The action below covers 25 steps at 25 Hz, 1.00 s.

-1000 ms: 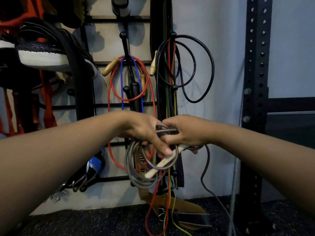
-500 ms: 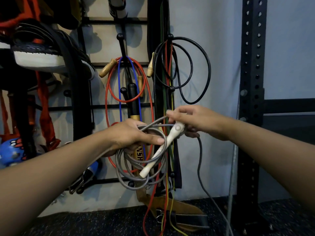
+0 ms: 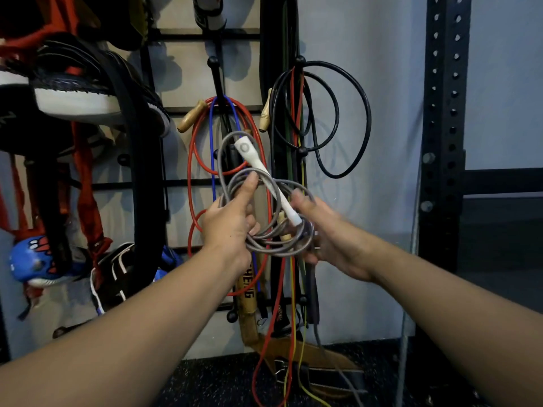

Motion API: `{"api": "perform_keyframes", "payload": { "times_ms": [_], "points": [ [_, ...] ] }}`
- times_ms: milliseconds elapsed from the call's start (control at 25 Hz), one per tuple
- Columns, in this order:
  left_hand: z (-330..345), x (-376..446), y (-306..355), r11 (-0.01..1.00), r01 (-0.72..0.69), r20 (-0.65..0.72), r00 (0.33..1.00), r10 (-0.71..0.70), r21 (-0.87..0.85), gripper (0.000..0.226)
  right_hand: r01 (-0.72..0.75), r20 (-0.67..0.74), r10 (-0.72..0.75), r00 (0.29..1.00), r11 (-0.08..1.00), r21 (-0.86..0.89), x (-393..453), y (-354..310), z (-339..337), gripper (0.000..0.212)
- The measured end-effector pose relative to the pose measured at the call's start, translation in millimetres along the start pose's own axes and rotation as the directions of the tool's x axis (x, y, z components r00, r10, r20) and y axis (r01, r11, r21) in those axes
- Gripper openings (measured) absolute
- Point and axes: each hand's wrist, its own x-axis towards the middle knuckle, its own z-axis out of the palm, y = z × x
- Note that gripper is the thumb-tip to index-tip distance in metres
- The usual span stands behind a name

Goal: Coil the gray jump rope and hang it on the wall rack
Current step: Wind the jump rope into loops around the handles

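Note:
The gray jump rope is wound into several loops between my hands, in front of the black wall rack. Its white handle points up and to the left across the coil. My left hand grips the left side of the coil, thumb raised against the strands. My right hand, blurred, is cupped on the right side of the coil at the handle's lower end. A loose gray tail hangs down toward the floor.
On the rack hang a red rope with wooden handles, a blue cord, a black cable and resistance bands. Shoes and gloves sit at the left. A black perforated steel upright stands at the right.
Both hands lifted the coil higher toward the rack. The white handle swung from pointing down-left to pointing up-left. My right hand moved from the handle's top to the coil's right side.

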Motion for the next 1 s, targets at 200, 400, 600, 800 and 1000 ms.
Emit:
{"api": "perform_keyframes", "payload": {
  "times_ms": [200, 400, 600, 800, 1000],
  "points": [
    [13.5, -13.6, -12.5, 0.997, -0.03, -0.11, 0.994, 0.022, -0.068, 0.033, 0.139, -0.389, -0.099, 0.916, 0.987, 0.076, 8.3, 8.6, 37.7, 0.056],
    [-2.8, -7.7, -18.7, 0.973, -0.012, -0.082, 0.996, 0.031, 0.229, 0.036, 0.117, -0.461, -0.17, 0.871, 0.983, -0.141, 9.8, 5.0, 32.8, 0.021],
    [-28.2, -6.3, -0.1, 0.7, -0.252, 0.036, 0.951, 0.308, 0.668, 0.101, 0.043, -0.264, -0.195, 0.944, 0.87, -0.491, 10.9, -6.1, 12.9, 0.017],
    [-8.9, -6.9, 51.0, -0.301, -0.593, 0.659, 0.721, 0.215, 0.747, 0.139, 0.121, 0.008, -0.193, 0.981, 0.584, -0.803, 14.8, -25.0, 3.2, 0.015],
    [24.6, 24.7, 79.4, 0.108, -0.509, 0.485, 0.705, -0.517, 0.854, 0.082, 0.269, 0.225, -0.157, 0.962, 0.378, -0.886, 17.8, -54.6, 6.7, 0.012]
  ]
}}
